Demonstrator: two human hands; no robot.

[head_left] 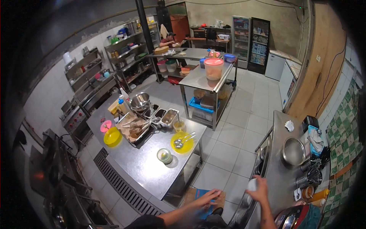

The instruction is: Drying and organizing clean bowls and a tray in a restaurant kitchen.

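My right hand (pixel 261 191) is gripping a small white dish, perhaps a bowl or cup (pixel 252 185), at the front edge of the right-hand steel counter (pixel 276 143). Fingers partly hide the dish. Below it, stacked white dishes (pixel 243 213) stand on the counter's under-shelf. My left hand (pixel 210 197) reaches forward with fingers apart and nothing in it, above a cardboard sheet with a blue band (pixel 190 197) on the floor. On the steel table (pixel 137 169) ahead are a lidded tub (pixel 164 156) and a yellow plate (pixel 178 149) bearing metal spoons (pixel 184 140).
The right counter holds a steel bowl (pixel 293 151), a cutlery holder (pixel 303 181), sauce bottles (pixel 318 195) and a red-and-black appliance (pixel 287 216). A paper-lined tray (pixel 128 121) rests on the table. A floor drain grate (pixel 123 181) runs alongside. Someone (pixel 168 43) sits far back.
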